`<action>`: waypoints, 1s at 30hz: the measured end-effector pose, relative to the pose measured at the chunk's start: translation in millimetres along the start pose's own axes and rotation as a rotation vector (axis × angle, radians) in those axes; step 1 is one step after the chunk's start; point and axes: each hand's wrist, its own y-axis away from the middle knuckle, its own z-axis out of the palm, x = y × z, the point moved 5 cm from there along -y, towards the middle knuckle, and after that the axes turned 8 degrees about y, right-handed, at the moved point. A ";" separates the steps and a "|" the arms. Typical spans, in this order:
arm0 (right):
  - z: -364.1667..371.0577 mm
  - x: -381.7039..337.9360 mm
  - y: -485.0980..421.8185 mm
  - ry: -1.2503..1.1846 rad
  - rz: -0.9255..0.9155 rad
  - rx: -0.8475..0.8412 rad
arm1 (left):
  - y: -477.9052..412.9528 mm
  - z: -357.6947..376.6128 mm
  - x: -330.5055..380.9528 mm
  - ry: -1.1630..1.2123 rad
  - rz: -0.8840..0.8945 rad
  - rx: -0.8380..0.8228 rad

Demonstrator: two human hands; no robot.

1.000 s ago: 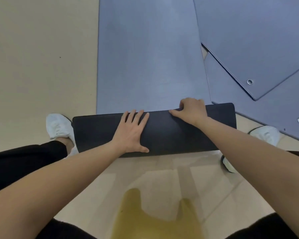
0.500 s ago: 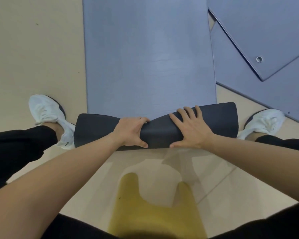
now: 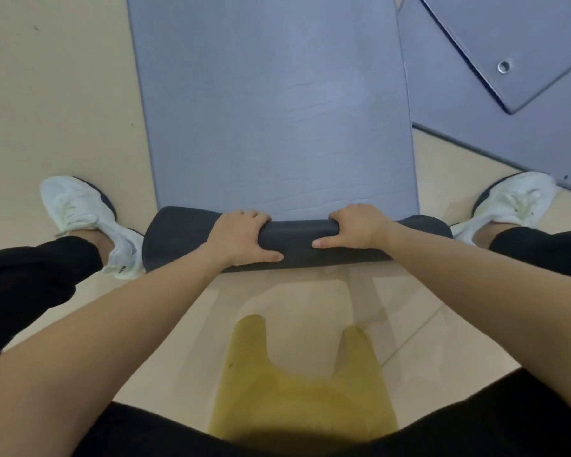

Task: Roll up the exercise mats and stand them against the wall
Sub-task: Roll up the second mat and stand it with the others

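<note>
Both hands are clamped on the rolled part of the mat (image 3: 297, 240), so that's where things are at. Left hand (image 3: 241, 237) is curled over the top of the roll just left of the middle, fingers wrapped over the far side and thumb lying along the near face. Right hand (image 3: 356, 227) does the same just right of the middle, thumb pointing left toward the other one, fingers tucked over the far edge. The roll is dark grey on the outside and lies across the beige floor (image 3: 63, 94), squashed a bit in the middle between the hands.

White sneakers sit at either end of it, the left shoe (image 3: 86, 222) almost touching the left end and the right shoe (image 3: 508, 202) just beside the right end. Black trouser legs on both sides.

Past the roll, the unrolled blue-grey stretch of the same mat (image 3: 277, 110) runs away flat on the floor. Far right there are more flat mats (image 3: 524, 34) overlapping each other at an angle, one with a metal eyelet (image 3: 504, 66) near its corner.
</note>
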 end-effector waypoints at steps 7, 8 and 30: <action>-14.6 6.0 -29.9 0.041 -0.010 -0.062 | -5.5 -0.5 -19.1 0.037 -0.075 0.018; -17.0 6.4 -31.0 0.073 0.002 -0.046 | -8.5 -3.0 -19.8 0.034 -0.077 -0.002; 0.5 14.3 -20.0 0.331 -0.120 0.231 | -42.0 -22.2 -40.0 0.130 -0.097 0.172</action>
